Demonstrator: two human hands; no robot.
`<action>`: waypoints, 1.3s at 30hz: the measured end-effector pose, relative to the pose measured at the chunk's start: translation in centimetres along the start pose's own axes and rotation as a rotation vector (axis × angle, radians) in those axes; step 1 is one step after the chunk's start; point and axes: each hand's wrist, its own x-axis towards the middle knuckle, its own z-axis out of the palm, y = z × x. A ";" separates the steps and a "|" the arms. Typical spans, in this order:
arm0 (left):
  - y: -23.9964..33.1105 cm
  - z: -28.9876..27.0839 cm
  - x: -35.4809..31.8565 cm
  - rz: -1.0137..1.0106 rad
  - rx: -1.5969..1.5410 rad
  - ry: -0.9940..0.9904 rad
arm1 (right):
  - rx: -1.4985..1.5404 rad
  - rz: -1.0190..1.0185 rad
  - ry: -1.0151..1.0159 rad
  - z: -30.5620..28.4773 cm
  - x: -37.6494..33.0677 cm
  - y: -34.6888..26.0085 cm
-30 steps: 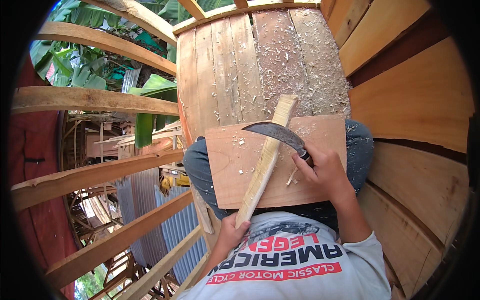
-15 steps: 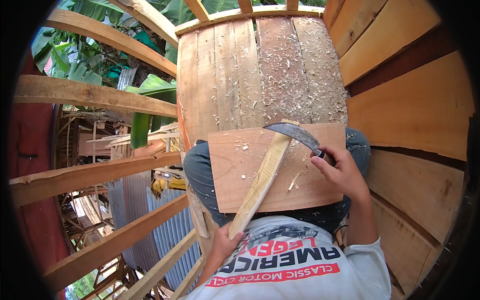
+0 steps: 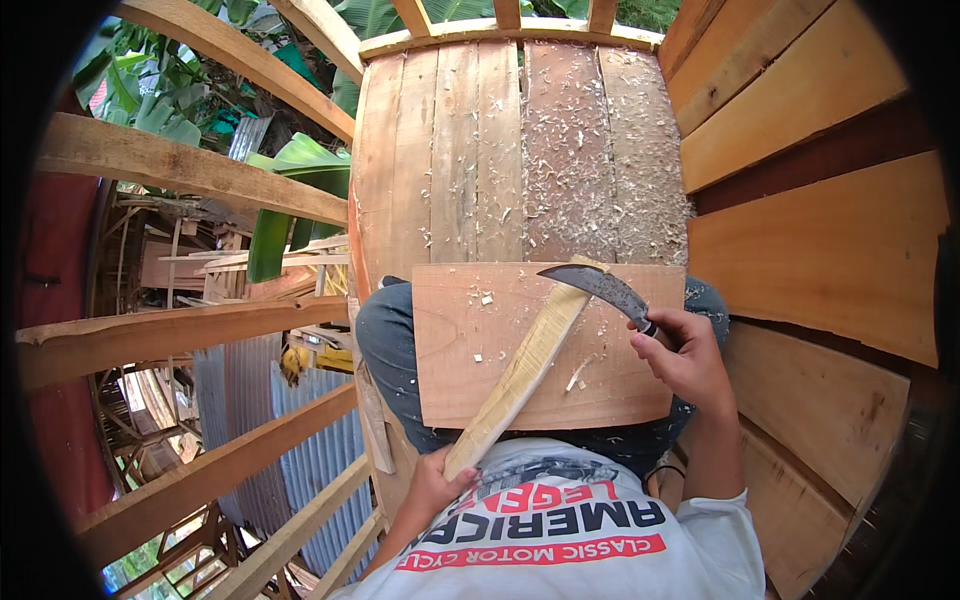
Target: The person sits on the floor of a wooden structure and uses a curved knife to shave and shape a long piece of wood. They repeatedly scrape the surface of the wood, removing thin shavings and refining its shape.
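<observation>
My left hand (image 3: 440, 484) is closed round the near end of a pale strip of wood (image 3: 522, 372). The strip slants up and to the right across a flat wooden board (image 3: 460, 330) that lies over my lap. In my right hand (image 3: 690, 362) is the handle of a sickle (image 3: 612, 292) with a dark curved blade. That blade crosses over the strip near its far end, its tip pointing left; whether its edge touches the wood I cannot tell. A few wood chips (image 3: 575, 375) lie on the board beside the strip.
Ahead is a plank floor (image 3: 455, 150) strewn with wood shavings (image 3: 640, 170), thickest at the right. A plank wall (image 3: 820, 240) stands close on my right. Along the left runs an open slatted railing (image 3: 190, 335), with corrugated sheets (image 3: 320, 460) and banana leaves (image 3: 300, 160) beyond.
The sickle blade has shifted slightly right and tilts more downward along the strip's far end. My left hand keeps its hold. The whole view has turned a little.
</observation>
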 end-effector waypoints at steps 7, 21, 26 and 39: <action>-0.5 0.5 0.2 0.026 0.023 0.005 | 0.300 -0.012 0.271 -0.9 0.3 -0.1; -0.8 0.9 0.3 0.035 0.075 0.073 | 0.150 -0.046 0.139 0.9 -0.5 1.6; -0.6 1.0 0.1 0.004 0.083 0.062 | 0.591 -0.280 0.643 -2.2 0.2 1.4; 0.6 1.3 0.1 0.070 0.183 0.165 | 1.176 -0.191 -0.209 1.8 0.3 0.2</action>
